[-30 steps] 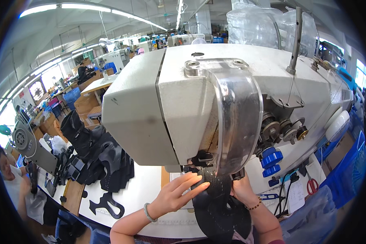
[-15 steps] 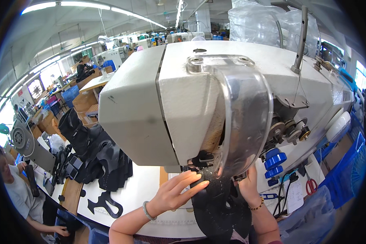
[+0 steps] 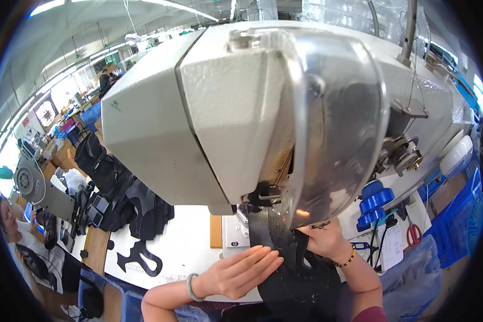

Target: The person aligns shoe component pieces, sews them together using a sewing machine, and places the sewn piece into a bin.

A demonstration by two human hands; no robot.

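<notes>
A black shoe upper (image 3: 292, 276), partly perforated, lies under the needle area of a white sewing machine (image 3: 145, 118) and hangs toward me. My left hand (image 3: 244, 272) rests flat on its left side, fingers stretched out and side by side. At its right edge my right hand (image 3: 327, 240) grips the upper, thumb near the stitching area; some of its fingers are hidden by the upper and the clear curved guard (image 3: 341, 123). The needle itself is hidden behind the machine head.
Stacked black cut pieces (image 3: 145, 206) lie left on the white table (image 3: 190, 236), with one loose black piece (image 3: 139, 258) nearer me. Red-handled scissors (image 3: 414, 235) and blue knobs (image 3: 374, 201) are at right. Another person (image 3: 29, 241) sits at far left.
My left hand has slid back toward me, away from the needle area. The machine head looks larger and closer. The person at left has raised a hand.
</notes>
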